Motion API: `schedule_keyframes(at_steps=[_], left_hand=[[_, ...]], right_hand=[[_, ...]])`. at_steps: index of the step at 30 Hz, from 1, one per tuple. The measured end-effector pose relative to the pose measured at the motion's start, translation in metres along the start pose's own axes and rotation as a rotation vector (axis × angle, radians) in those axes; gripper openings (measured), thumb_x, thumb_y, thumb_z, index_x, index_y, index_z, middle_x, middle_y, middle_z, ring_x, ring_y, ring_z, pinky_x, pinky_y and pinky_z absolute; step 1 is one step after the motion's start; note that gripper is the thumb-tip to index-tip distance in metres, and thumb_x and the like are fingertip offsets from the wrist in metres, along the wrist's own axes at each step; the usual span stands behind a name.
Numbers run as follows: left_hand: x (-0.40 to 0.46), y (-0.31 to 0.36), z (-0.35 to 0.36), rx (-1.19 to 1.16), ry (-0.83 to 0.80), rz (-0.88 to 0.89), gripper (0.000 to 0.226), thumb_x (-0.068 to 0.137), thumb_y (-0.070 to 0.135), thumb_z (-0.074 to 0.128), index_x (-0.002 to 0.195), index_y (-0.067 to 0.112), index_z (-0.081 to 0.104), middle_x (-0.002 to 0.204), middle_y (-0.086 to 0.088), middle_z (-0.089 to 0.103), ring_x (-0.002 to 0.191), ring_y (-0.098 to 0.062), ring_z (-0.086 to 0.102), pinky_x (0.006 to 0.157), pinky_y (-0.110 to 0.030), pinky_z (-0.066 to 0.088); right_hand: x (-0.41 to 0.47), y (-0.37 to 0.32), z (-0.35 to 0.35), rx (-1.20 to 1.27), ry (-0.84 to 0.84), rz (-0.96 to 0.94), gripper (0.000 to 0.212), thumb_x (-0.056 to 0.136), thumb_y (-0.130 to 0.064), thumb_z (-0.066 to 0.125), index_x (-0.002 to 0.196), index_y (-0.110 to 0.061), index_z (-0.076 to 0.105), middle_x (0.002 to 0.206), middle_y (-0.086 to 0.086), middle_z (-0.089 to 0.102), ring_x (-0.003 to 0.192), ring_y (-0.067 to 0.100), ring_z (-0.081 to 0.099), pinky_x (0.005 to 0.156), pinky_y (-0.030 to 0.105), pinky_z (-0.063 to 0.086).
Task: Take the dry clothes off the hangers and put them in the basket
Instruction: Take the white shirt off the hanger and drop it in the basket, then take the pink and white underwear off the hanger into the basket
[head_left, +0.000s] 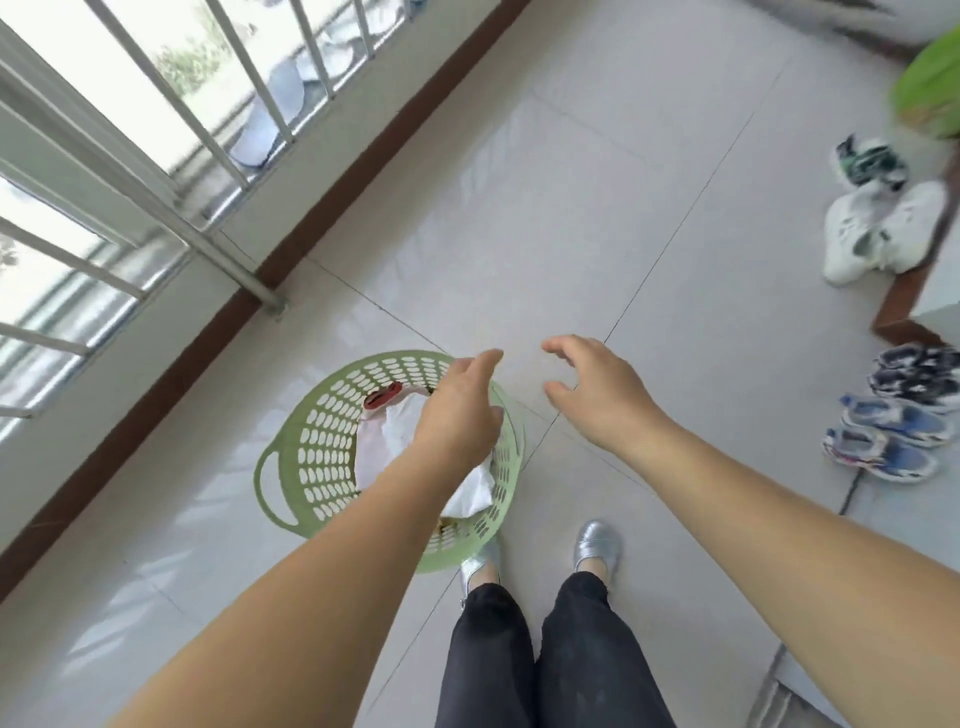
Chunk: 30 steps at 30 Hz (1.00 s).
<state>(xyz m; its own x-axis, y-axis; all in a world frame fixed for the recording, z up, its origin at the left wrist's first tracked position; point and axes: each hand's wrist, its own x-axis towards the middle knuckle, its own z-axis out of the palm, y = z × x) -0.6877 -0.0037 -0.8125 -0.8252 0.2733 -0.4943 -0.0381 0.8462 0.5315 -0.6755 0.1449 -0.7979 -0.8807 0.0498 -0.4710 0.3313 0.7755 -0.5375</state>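
Basket (311, 447) holds white cloth (395, 436); left hand (457, 410) above it, right hand (597, 395) beside, both loose, empty. Next: lift both, unclip garment gently.

A home balcony: tiled floor (597, 218), window bars (171, 104), shoes (878, 228) along the wall.

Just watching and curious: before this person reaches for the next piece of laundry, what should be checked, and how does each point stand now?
1. Left hand free: ok, fingers relaxed, nothing in its grip.
2. Right hand free: ok, open over the floor.
3. Basket upright on the floor: ok.
4. White cloth inside the basket: ok, though one corner rises near the rim.
5. Room left in the basket: cannot tell, the arm hides part.
6. Hangers within reach: cannot tell, none in view.
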Motion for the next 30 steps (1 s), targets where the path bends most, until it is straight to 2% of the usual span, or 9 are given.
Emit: schedule_keyframes(at_steps=[6,17,22,27,30], left_hand=[[-0.032,0.127,-0.076,0.009,0.131,0.297,0.052,0.090,0.015,0.057,0.138,0.024,0.039,0.136,-0.003,0.044,0.119,-0.020,0.050,0.097,-0.033,0.041],[-0.110,0.336,-0.179,-0.046,0.360,0.878,0.045,0.087,0.011,0.062,0.130,0.021,0.050,0.123,-0.001,0.055,0.104,-0.012,0.055,0.091,-0.029,0.047],[-0.135,0.405,-0.218,-0.073,0.475,1.015,0.044,0.087,0.013,0.062,0.130,0.021,0.050,0.121,0.002,0.055,0.101,-0.007,0.054,0.092,-0.027,0.047],[-0.162,0.467,-0.257,-0.081,0.591,1.141,0.043,0.088,0.015,0.060,0.129,0.022,0.049,0.112,0.012,0.051,0.101,-0.004,0.053,0.093,-0.024,0.046],[-0.177,0.505,-0.281,-0.067,0.660,1.227,0.042,0.089,0.017,0.059,0.129,0.023,0.049,0.111,0.012,0.050,0.099,-0.004,0.053,0.091,-0.022,0.046]], right_hand=[[-0.079,-0.026,-0.118,0.139,0.316,-0.035,0.045,0.091,-0.020,0.054,0.134,-0.022,0.045,0.138,-0.005,0.047,0.126,0.011,0.044,0.097,0.018,0.030],[-0.196,-0.064,-0.302,0.243,0.842,-0.240,0.039,0.090,-0.020,0.058,0.129,-0.022,0.050,0.131,-0.007,0.052,0.121,0.009,0.048,0.103,0.028,0.040],[-0.230,-0.075,-0.368,0.264,0.989,-0.363,0.038,0.091,-0.023,0.057,0.128,-0.025,0.051,0.127,-0.008,0.053,0.116,0.006,0.049,0.100,0.026,0.041],[-0.255,-0.089,-0.432,0.211,1.120,-0.493,0.035,0.091,-0.025,0.056,0.126,-0.028,0.052,0.116,-0.017,0.051,0.106,-0.002,0.048,0.093,0.018,0.040],[-0.273,-0.100,-0.476,0.151,1.185,-0.574,0.035,0.092,-0.023,0.055,0.126,-0.028,0.052,0.114,-0.020,0.049,0.111,-0.001,0.048,0.098,0.021,0.041]])
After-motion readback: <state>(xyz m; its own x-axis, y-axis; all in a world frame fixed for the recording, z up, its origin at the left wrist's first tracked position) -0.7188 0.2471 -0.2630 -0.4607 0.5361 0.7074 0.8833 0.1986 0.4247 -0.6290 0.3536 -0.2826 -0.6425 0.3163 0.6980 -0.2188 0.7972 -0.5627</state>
